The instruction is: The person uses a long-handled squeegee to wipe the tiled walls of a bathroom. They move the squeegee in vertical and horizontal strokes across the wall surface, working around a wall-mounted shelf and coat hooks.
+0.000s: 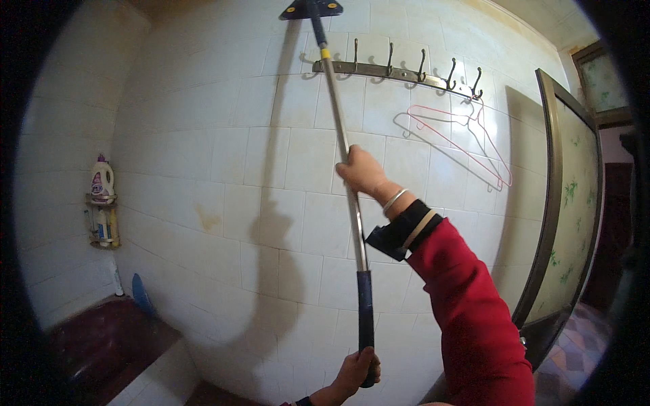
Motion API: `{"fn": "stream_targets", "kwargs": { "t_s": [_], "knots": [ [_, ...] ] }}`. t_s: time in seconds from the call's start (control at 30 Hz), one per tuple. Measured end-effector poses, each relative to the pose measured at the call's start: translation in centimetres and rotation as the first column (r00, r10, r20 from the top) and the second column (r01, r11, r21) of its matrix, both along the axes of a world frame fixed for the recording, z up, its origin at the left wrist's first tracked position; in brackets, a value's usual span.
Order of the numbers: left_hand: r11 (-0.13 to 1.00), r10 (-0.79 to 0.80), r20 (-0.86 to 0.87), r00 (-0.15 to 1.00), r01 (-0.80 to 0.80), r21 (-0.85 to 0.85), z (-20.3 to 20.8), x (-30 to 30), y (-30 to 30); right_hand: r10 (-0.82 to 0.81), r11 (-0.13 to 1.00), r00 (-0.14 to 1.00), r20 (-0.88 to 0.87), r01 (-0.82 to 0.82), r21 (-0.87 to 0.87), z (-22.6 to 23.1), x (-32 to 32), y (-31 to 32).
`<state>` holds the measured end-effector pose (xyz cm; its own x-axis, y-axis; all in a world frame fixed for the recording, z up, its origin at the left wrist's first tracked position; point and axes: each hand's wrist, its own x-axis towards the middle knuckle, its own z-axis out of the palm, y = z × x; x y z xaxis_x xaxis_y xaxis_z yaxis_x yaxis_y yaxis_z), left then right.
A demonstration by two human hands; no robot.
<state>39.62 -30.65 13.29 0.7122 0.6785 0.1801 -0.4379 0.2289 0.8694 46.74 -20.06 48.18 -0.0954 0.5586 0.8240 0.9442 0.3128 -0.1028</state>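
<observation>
A long triangle-head mop (336, 101) runs up along the white tiled wall, with a silver pole, a yellow ring and a dark blue grip. Its dark triangular head (311, 9) is up at the top edge of the view, partly cut off; whether it touches the tiles I cannot tell. Halfway up the pole, my right hand (365, 170) is closed round the bare metal, the arm in a red sleeve with a dark cuff and a bangle at the wrist. My left hand (355, 372) wraps the bottom end of the blue grip, low in the view.
Right of the pole, a hook rail (399, 72) is fixed to the wall, with a pink hanger (467, 152) on it. A framed glass door (575, 183) stands at the right. On the left are a corner shelf (103, 200) with bottles and a dark red basin (115, 338).
</observation>
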Motion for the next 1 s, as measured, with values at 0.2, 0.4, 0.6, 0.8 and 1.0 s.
{"fn": "stream_targets", "kwargs": {
  "t_s": [0.2, 0.4, 0.6, 0.8, 1.0],
  "knots": [
    [0.987, -0.061, -0.126, 0.990, 0.079, 0.139, 5.9, -0.5, -3.1, 0.208, 0.977, 0.942, -0.264, -0.186, 0.104, 4.8, 7.0, -3.5],
    [0.914, -0.081, 0.006, 0.997, 0.072, 0.399, 11.5, -0.4, -6.5, 0.329, 0.935, 0.837, -0.438, -0.225, 0.273, 10.0, 14.8, -11.7],
    [0.909, -0.126, -0.063, 0.990, 0.140, 0.393, 13.8, -0.1, -8.4, 0.300, 0.925, 0.770, -0.563, -0.091, 0.369, 9.4, 20.3, -16.1],
    [0.961, 0.010, -0.018, 1.000, -0.004, 0.277, 13.5, -2.6, -9.0, 0.329, 0.929, 0.779, -0.534, -0.165, 0.332, 9.2, 17.1, -15.2],
    [0.974, 0.001, 0.111, 0.994, -0.027, 0.226, 11.5, -6.7, -10.9, 0.356, 0.927, 0.835, -0.420, -0.257, 0.274, 8.9, 7.2, -12.2]
  ]
}}
